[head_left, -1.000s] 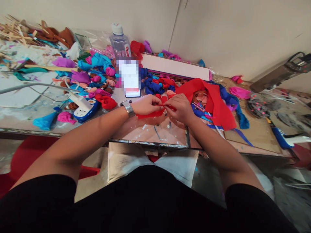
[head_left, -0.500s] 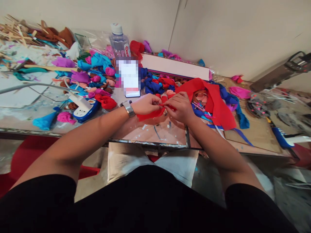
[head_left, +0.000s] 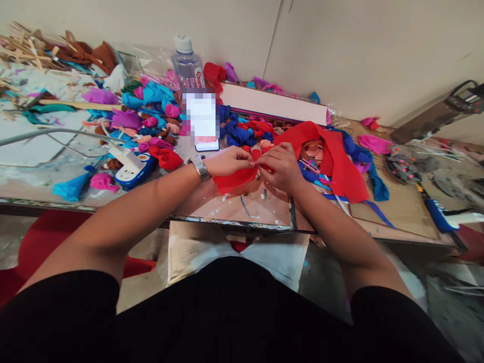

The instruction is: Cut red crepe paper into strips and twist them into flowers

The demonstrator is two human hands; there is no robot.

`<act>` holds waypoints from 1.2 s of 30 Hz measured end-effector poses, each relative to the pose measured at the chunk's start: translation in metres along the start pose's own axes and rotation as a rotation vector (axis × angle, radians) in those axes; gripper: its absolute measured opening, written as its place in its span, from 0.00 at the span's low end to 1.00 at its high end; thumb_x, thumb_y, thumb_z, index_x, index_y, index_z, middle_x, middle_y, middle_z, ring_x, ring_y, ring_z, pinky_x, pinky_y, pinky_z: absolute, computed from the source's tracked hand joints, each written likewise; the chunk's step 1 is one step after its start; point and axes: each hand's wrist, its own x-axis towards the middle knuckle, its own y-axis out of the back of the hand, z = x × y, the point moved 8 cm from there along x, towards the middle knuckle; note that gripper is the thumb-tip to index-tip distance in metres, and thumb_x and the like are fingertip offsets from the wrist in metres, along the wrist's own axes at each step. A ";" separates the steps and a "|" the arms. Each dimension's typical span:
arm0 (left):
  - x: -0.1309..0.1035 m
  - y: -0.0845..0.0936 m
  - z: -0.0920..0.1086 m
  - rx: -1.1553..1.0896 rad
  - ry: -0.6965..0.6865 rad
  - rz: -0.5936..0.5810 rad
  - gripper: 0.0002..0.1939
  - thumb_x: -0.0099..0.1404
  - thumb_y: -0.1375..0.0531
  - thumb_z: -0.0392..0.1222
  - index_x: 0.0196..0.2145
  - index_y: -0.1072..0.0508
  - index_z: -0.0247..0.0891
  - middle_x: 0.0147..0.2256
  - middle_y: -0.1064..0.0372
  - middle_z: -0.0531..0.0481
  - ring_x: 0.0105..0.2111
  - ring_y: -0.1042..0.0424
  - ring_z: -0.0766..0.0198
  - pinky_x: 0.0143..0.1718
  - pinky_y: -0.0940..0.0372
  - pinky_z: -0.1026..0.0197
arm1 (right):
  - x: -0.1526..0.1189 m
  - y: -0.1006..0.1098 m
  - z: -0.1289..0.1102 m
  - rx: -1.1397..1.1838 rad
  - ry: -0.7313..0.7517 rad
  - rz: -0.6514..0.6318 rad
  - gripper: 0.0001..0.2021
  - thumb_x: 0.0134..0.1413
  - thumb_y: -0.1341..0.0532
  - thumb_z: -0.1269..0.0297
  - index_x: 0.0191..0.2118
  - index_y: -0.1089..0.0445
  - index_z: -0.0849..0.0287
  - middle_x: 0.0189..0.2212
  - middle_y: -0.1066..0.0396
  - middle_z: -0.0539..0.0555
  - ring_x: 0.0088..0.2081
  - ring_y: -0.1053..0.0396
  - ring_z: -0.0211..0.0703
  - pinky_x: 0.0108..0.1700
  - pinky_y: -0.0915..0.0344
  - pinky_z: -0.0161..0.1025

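Observation:
Over the middle of the table, my left hand and my right hand meet fingertip to fingertip. Both are closed in a pinch on a red crepe-like strip. One end of it hangs below my left fingers, towards the table's front edge. Beyond my right hand a wide band of the same red material arches over and lies on the table; whether it is one piece with the pinched part I cannot tell. Under that band are folded peach pieces. The exact point of the pinch is partly hidden by my fingers.
Behind my left hand stand a lit phone and a water bottle. Left are a blue-and-white power socket with a cable and many coloured crepe rosettes. A long white box lies at the back; a tabletop edge runs before me.
The fingers have shifted slightly where they meet, and the hanging red end has spread a little lower and wider. Both hands keep nearly the same place.

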 end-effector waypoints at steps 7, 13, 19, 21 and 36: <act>0.002 0.001 -0.001 -0.022 -0.011 0.013 0.19 0.66 0.36 0.55 0.34 0.18 0.34 0.30 0.24 0.52 0.32 0.33 0.64 0.40 0.38 0.60 | 0.001 0.003 -0.005 -0.006 0.010 -0.002 0.10 0.75 0.37 0.59 0.43 0.18 0.50 0.41 0.13 0.54 0.46 0.22 0.53 0.60 0.41 0.57; 0.002 -0.001 -0.002 -0.017 -0.021 0.010 0.17 0.64 0.36 0.53 0.33 0.18 0.34 0.29 0.26 0.53 0.31 0.34 0.66 0.38 0.40 0.60 | 0.001 0.001 -0.004 0.004 -0.028 -0.016 0.11 0.75 0.37 0.57 0.42 0.17 0.52 0.40 0.13 0.55 0.46 0.22 0.54 0.60 0.42 0.59; 0.002 0.001 -0.002 0.022 -0.044 0.039 0.20 0.65 0.37 0.55 0.34 0.17 0.34 0.29 0.26 0.53 0.30 0.36 0.67 0.36 0.41 0.62 | 0.001 0.001 -0.003 0.010 -0.033 0.003 0.12 0.74 0.38 0.58 0.42 0.17 0.52 0.40 0.13 0.55 0.47 0.22 0.54 0.60 0.42 0.57; 0.001 0.002 -0.002 0.057 -0.052 0.053 0.20 0.66 0.37 0.55 0.34 0.17 0.34 0.29 0.26 0.52 0.30 0.36 0.66 0.34 0.41 0.62 | 0.001 0.000 -0.002 0.011 -0.049 -0.006 0.11 0.74 0.37 0.58 0.41 0.18 0.53 0.40 0.13 0.56 0.47 0.22 0.54 0.60 0.42 0.57; -0.011 0.003 0.022 0.560 -0.196 0.202 0.18 0.71 0.41 0.52 0.30 0.20 0.38 0.24 0.27 0.51 0.22 0.39 0.66 0.30 0.49 0.58 | -0.002 -0.011 0.003 0.049 -0.129 -0.102 0.07 0.71 0.38 0.61 0.41 0.24 0.54 0.44 0.15 0.57 0.52 0.27 0.58 0.58 0.44 0.56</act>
